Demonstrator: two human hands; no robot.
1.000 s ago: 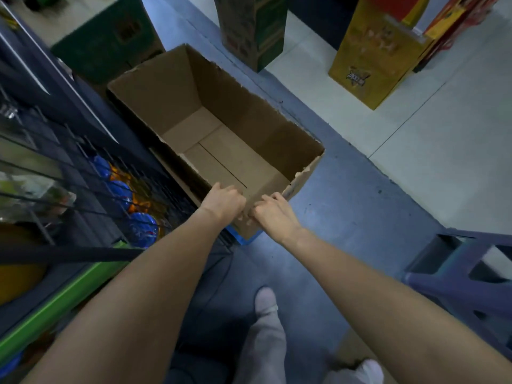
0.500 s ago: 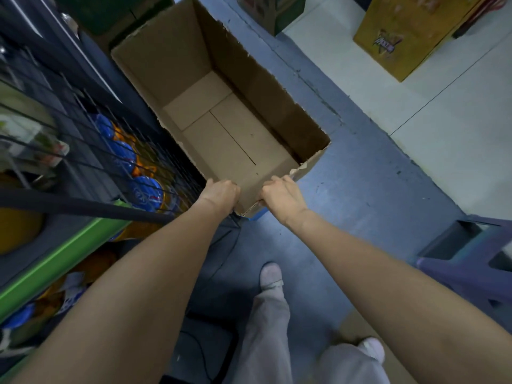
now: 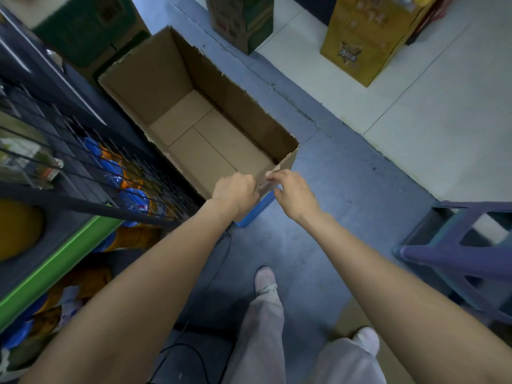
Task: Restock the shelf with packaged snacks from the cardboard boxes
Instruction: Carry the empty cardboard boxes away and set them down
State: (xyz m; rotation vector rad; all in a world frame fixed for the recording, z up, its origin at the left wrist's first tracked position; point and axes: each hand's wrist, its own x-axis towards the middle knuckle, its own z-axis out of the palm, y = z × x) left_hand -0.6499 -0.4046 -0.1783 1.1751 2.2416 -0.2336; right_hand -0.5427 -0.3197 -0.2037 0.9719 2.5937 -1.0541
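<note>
The floor (image 3: 346,189) is showing a dark blue strip running under the person, giving way to pale tiles at the far right. The shelf (image 3: 50,195) is taking up the left side, with a black wire front and a green edge strip below it; blue and orange packaged snacks (image 3: 130,198) are lying behind the wire and on the lower level. The cardboard box (image 3: 171,79) is standing open on the floor just right of the shelf, and only its bare brown bottom flaps are showing inside. A green carton (image 3: 83,31) is standing beyond its far left end, a green and brown carton (image 3: 243,20) at the far middle, and a yellow carton (image 3: 363,42) at the far right on the tiles. A purple plastic stool (image 3: 465,245) is sitting at the near right.

The left hand (image 3: 235,194) is gripping the near end wall of the box, its fingers curled over the rim. The right hand (image 3: 293,192) is reaching at the near right corner of the same box, its fingers bent and touching the torn edge there; motion blur is hiding whether they are pinching it. A blue edge (image 3: 256,210) is peeking out under the box's near corner.
</note>
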